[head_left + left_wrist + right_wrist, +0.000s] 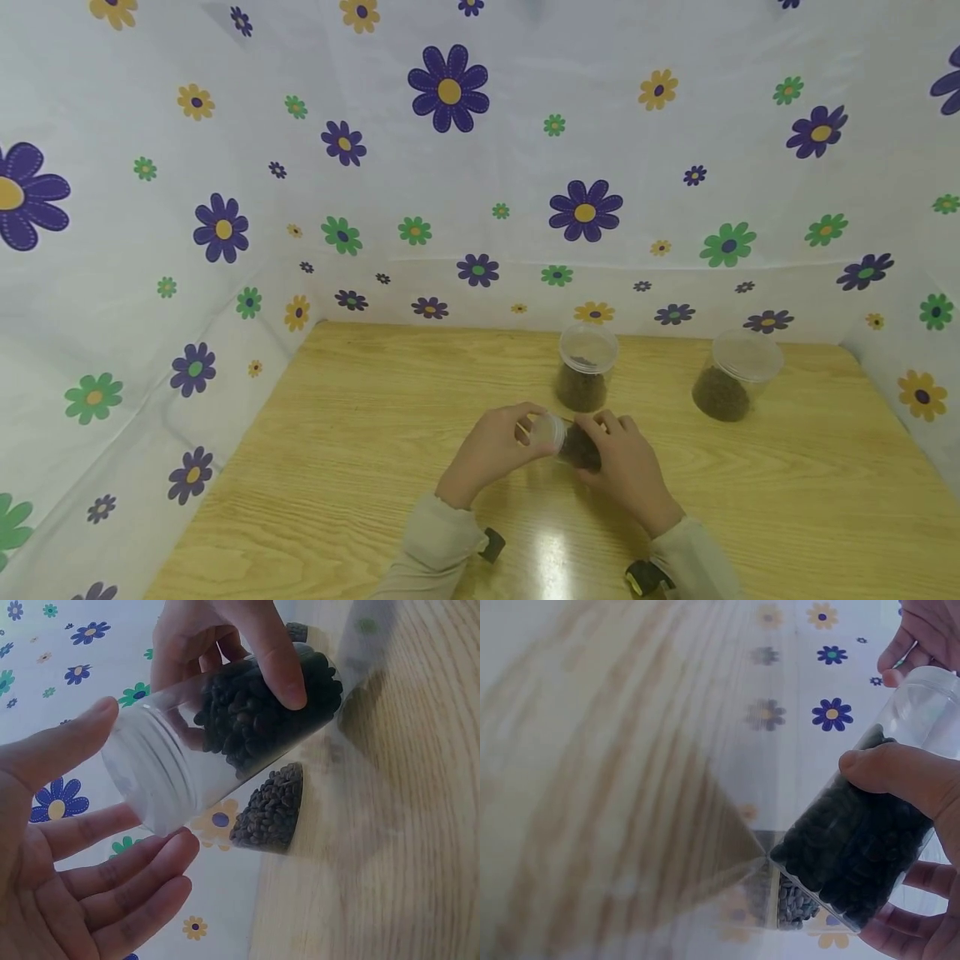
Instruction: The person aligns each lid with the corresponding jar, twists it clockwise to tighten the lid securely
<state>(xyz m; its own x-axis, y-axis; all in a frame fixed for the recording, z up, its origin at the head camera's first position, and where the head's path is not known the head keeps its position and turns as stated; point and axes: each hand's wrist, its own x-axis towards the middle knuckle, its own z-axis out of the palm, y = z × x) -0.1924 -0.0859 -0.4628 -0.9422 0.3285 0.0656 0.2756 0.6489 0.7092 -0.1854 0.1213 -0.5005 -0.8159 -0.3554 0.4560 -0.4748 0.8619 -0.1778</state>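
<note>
A clear plastic jar (582,448) partly filled with dark beans that look like coffee beans is held tilted over the table. My right hand (628,467) grips its body near the base, thumb on one side and fingers round the other, as the right wrist view shows. At the other end, the thumb and forefinger of my left hand (489,446) pinch the edge of the clear screw lid (146,769). The other left fingers are spread off the jar. The lid sits on the jar's mouth.
Just behind the hands stands a second lidded jar (582,387) of dark beans. A third such jar (723,393) stands farther right. The wooden table (337,400) ends at a flower-printed cloth (517,167) at the back and sides.
</note>
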